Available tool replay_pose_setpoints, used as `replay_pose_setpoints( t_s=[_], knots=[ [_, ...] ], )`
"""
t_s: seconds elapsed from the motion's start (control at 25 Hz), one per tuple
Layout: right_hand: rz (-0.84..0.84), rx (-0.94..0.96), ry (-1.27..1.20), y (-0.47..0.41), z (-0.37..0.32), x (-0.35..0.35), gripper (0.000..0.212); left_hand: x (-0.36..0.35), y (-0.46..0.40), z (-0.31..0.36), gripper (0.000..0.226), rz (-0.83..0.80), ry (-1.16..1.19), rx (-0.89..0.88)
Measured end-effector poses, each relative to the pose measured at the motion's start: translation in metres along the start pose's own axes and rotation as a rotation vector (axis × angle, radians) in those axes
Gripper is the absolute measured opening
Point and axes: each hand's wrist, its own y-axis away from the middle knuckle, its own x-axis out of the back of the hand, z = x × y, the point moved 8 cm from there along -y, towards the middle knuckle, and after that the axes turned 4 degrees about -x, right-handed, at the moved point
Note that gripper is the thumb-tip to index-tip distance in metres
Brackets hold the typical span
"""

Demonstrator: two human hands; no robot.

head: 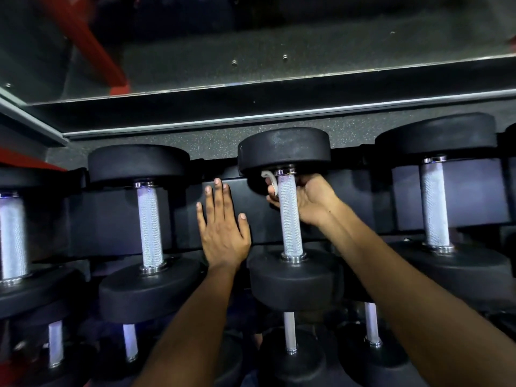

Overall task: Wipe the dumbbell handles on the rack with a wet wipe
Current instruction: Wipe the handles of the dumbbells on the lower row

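Head view: right hand (307, 199) on a dumbbell handle, left hand (223, 233) flat on the black metal rack (243, 199).

Right fingers clenched round the upper end of the knurled silver handle (290, 216) of the black round-headed dumbbell (293, 277), centre frame; thin white wet wipe (272, 182) pinched against it, just under the far head. Left fingers released, straight, resting on rack left of it. Neighbouring dumbbell (149, 227) centre left.
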Motion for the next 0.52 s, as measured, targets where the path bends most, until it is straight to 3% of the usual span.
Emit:
replay_pose_setpoints(
  t_s=[0.12,0.2,0.28,0.36,0.44,0.52],
  knots=[
    [0.155,0.147,0.124,0.014,-0.015,0.016,0.022,0.0,0.001,-0.001,0.069,0.005,-0.009,-0.002],
    [0.148,0.175,0.09,0.016,-0.017,0.011,0.019,0.0,0.001,-0.001,0.069,0.001,-0.005,-0.002],
    [0.044,0.09,0.049,0.016,-0.013,-0.005,0.019,0.0,0.001,-0.001,0.068,0.0,0.002,-0.001],
    [0.121,0.077,0.148,0.023,-0.01,-0.011,0.021,0.0,0.001,-0.001,0.068,-0.002,0.006,0.0],
    [0.293,0.287,0.248,0.03,-0.012,-0.014,0.016,-0.001,0.001,-0.001,0.068,-0.001,0.005,-0.008],
    [0.434,0.455,0.378,0.035,-0.012,-0.021,0.029,-0.002,0.001,-0.001,0.068,0.005,0.002,-0.01]
  ],
)
